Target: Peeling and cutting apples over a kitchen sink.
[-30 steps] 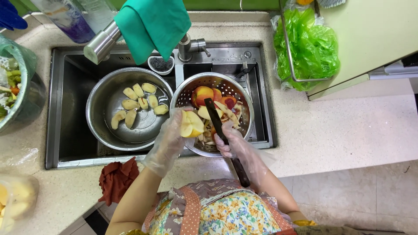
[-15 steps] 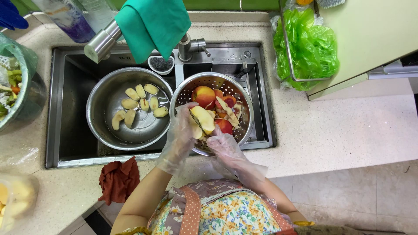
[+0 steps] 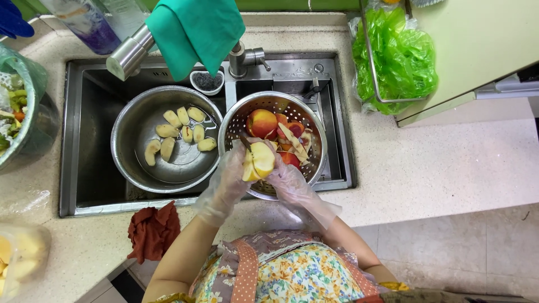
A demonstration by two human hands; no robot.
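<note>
Peeled apple [image 3: 259,161] is gripped in the gloved left hand [image 3: 227,182], fingers clenched round it, above the near rim of the colander [image 3: 314,126]. Right hand [image 3: 292,182] is pressed against the apple; knife tip [image 3: 245,143] shows, grasp cannot be told. Cut pieces [image 3: 178,133] lie in the steel bowl [image 3: 126,151] in the sink [image 3: 84,185].

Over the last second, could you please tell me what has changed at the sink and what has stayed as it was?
The knife, held out toward the person a second ago, has turned in against the peeled fruit; only its tip shows now. The right hand has closed in on the fruit, which the left hand has kept hold of above the colander. The bowl of pale slices, the green cloth and the red rag have not moved.
</note>
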